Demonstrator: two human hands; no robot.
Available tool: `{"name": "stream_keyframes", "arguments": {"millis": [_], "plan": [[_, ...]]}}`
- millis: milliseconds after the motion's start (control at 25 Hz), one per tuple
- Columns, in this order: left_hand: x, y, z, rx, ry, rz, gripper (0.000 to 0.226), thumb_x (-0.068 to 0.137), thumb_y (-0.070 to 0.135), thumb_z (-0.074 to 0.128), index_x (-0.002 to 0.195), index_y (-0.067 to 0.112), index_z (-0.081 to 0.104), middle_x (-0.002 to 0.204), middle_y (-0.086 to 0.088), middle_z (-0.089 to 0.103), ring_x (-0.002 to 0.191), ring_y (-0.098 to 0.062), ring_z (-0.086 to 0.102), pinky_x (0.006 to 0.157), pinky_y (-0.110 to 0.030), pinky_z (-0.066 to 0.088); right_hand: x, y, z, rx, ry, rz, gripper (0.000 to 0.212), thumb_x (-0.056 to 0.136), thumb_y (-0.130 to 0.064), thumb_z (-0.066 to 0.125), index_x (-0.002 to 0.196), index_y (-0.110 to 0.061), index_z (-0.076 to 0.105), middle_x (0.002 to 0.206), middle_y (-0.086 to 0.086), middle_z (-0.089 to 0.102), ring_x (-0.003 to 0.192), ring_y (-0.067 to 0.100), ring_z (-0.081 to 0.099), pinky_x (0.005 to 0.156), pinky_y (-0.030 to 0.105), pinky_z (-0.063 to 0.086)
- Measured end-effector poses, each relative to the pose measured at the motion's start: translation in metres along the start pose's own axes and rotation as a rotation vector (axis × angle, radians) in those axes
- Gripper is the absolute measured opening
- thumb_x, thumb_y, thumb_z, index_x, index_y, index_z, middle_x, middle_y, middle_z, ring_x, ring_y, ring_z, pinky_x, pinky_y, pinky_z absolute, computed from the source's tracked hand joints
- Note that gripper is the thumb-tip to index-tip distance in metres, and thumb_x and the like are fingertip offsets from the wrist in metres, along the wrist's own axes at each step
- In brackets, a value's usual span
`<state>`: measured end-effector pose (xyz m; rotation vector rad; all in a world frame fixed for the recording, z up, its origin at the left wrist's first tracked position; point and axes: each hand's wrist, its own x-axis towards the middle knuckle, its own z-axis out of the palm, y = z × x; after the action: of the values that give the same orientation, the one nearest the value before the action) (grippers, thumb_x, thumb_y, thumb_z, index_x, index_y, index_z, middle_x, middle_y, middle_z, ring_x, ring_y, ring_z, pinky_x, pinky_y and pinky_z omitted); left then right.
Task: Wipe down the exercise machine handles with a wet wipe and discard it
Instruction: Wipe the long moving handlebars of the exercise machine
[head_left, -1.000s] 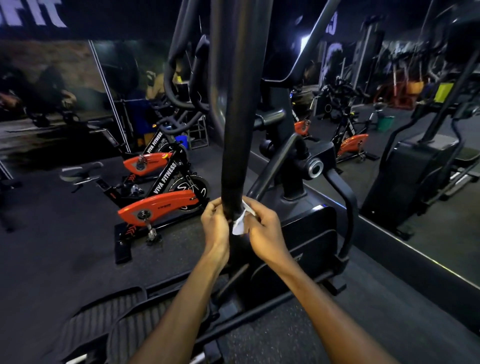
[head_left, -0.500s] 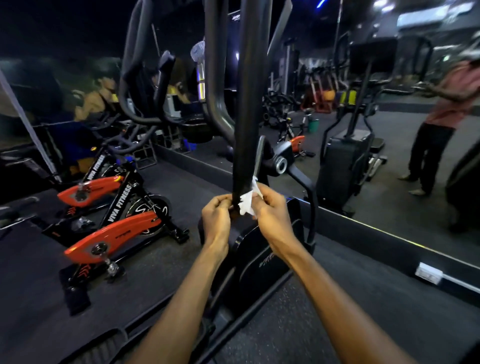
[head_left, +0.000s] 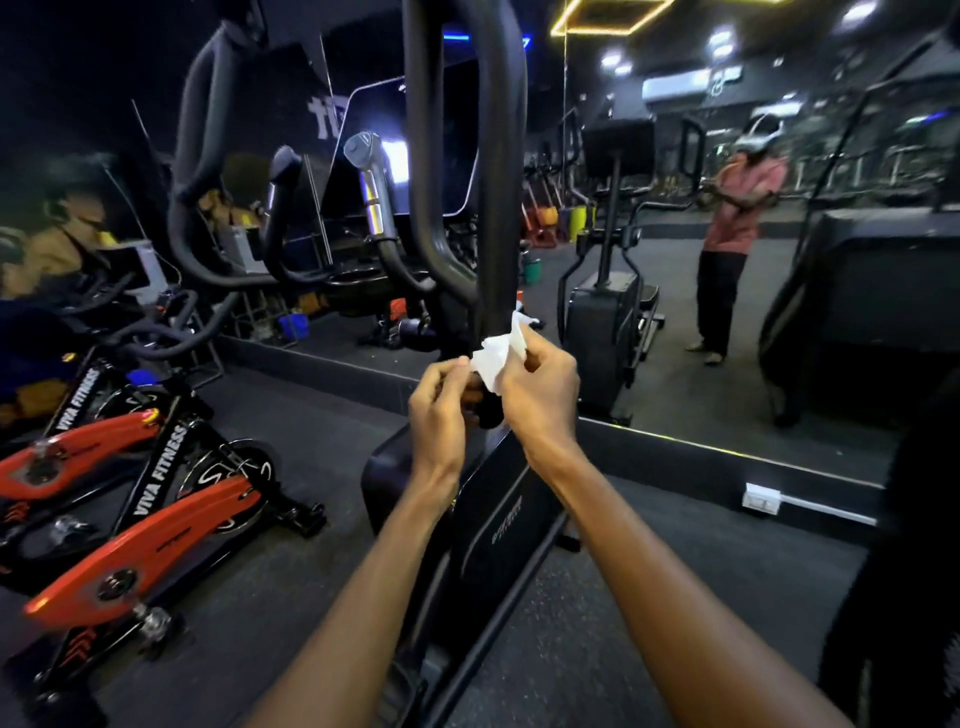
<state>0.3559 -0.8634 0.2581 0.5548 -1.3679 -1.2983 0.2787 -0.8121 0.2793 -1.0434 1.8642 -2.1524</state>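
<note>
Both hands are on the wipe right now: my right hand has its fingers curled round the white wet wipe, and my left hand pinches the wipe's other edge, so it's bunched between them against the black upright handle of the machine. Compared with a second ago the grip itself hasn't really changed, same low spot on the bar, but my view swung right, so the orange spin bikes slid off to the left of the hands and a person in the mirror showed up off to the right. I'd guess the wiping on this handle is about done, so the wipe comes off next.
</note>
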Motion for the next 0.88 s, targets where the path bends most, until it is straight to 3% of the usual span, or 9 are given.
{"name": "stream_keyframes", "arguments": {"millis": [80, 200, 280, 400, 480, 560, 640, 720, 880], "plan": [[0.000, 0.011, 0.000, 0.064, -0.092, 0.132, 0.015, 0.087, 0.036, 0.062, 0.091, 0.022, 0.068, 0.081, 0.009, 0.072, 0.075, -0.004, 0.065, 0.065, -0.019, 0.052, -0.006, -0.014, -0.004, 0.000, -0.038, -0.050, 0.016, 0.087, -0.019, 0.059, 0.096, -0.020, 0.071, 0.071, 0.002, 0.070, 0.067, 0.019, 0.063, 0.063, 0.043, 0.054], [0.008, 0.018, -0.006, 0.181, -0.062, 0.221, 0.008, 0.092, 0.025, 0.063, 0.086, 0.027, 0.069, 0.075, 0.014, 0.071, 0.067, 0.004, 0.062, 0.062, -0.012, 0.047, -0.020, -0.019, -0.015, 0.166, -0.145, -0.088, 0.024, 0.080, -0.010, 0.065, 0.085, -0.031, 0.075, 0.083, 0.004, 0.076, 0.082, 0.022, 0.072, 0.076, 0.052, 0.057], [0.020, 0.025, -0.008, 0.235, 0.018, 0.210, 0.011, 0.094, 0.026, 0.063, 0.085, 0.030, 0.069, 0.083, 0.008, 0.072, 0.074, -0.001, 0.064, 0.067, -0.016, 0.049, -0.020, -0.024, -0.021, 0.113, -0.159, -0.116, 0.026, 0.081, -0.013, 0.071, 0.085, -0.038, 0.077, 0.083, -0.008, 0.077, 0.083, 0.015, 0.074, 0.078, 0.044, 0.061], [0.041, 0.036, -0.002, 0.413, 0.140, 0.210, 0.008, 0.089, 0.034, 0.068, 0.091, 0.027, 0.071, 0.105, -0.006, 0.066, 0.092, -0.014, 0.064, 0.075, -0.023, 0.051, -0.002, -0.032, -0.018, -0.084, -0.060, -0.148, 0.015, 0.082, -0.021, 0.078, 0.095, -0.027, 0.077, 0.087, -0.010, 0.074, 0.078, 0.005, 0.070, 0.075, 0.034, 0.060], [0.045, 0.043, 0.007, 0.463, 0.221, 0.165, 0.019, 0.084, 0.041, 0.072, 0.092, 0.025, 0.065, 0.093, -0.001, 0.064, 0.081, -0.011, 0.061, 0.061, -0.013, 0.042, 0.008, -0.036, -0.013, -0.141, -0.017, -0.153, 0.018, 0.080, -0.023, 0.081, 0.096, -0.023, 0.075, 0.099, -0.003, 0.065, 0.085, 0.011, 0.068, 0.079, 0.031, 0.059], [0.039, 0.044, 0.016, 0.452, 0.304, 0.123, 0.028, 0.082, 0.044, 0.074, 0.089, 0.022, 0.058, 0.078, 0.009, 0.061, 0.072, -0.007, 0.056, 0.061, -0.014, 0.036, 0.014, -0.037, -0.008, -0.184, 0.012, -0.152, 0.017, 0.080, -0.024, 0.082, 0.095, -0.021, 0.074, 0.098, -0.001, 0.061, 0.086, 0.014, 0.065, 0.081, 0.032, 0.057], [0.028, 0.034, 0.024, 0.490, 0.285, 0.131, 0.020, 0.089, 0.040, 0.067, 0.089, 0.020, 0.066, 0.077, 0.009, 0.067, 0.075, -0.012, 0.061, 0.066, -0.017, 0.035, 0.017, -0.037, -0.007, -0.196, 0.031, -0.165, 0.014, 0.081, -0.022, 0.080, 0.090, -0.024, 0.071, 0.085, -0.005, 0.066, 0.079, 0.010, 0.065, 0.077, 0.032, 0.057], [0.022, 0.028, 0.032, 0.502, 0.199, 0.117, 0.023, 0.096, 0.034, 0.056, 0.098, 0.018, 0.072, 0.092, -0.002, 0.074, 0.090, -0.021, 0.066, 0.074, -0.027, 0.045, 0.020, -0.035, -0.011, -0.153, 0.047, -0.177, 0.017, 0.082, -0.018, 0.079, 0.089, -0.027, 0.067, 0.076, -0.013, 0.067, 0.073, 0.001, 0.066, 0.073, 0.025, 0.058], [0.038, 0.024, 0.048, 0.361, 0.085, 0.026, 0.037, 0.103, 0.034, 0.039, 0.100, 0.013, 0.070, 0.099, -0.011, 0.073, 0.097, -0.030, 0.064, 0.079, -0.037, 0.047, 0.025, -0.025, -0.022, -0.063, 0.040, -0.190, 0.016, 0.084, -0.012, 0.076, 0.093, -0.022, 0.067, 0.081, -0.012, 0.070, 0.076, -0.003, 0.068, 0.070, 0.018, 0.057]]}}
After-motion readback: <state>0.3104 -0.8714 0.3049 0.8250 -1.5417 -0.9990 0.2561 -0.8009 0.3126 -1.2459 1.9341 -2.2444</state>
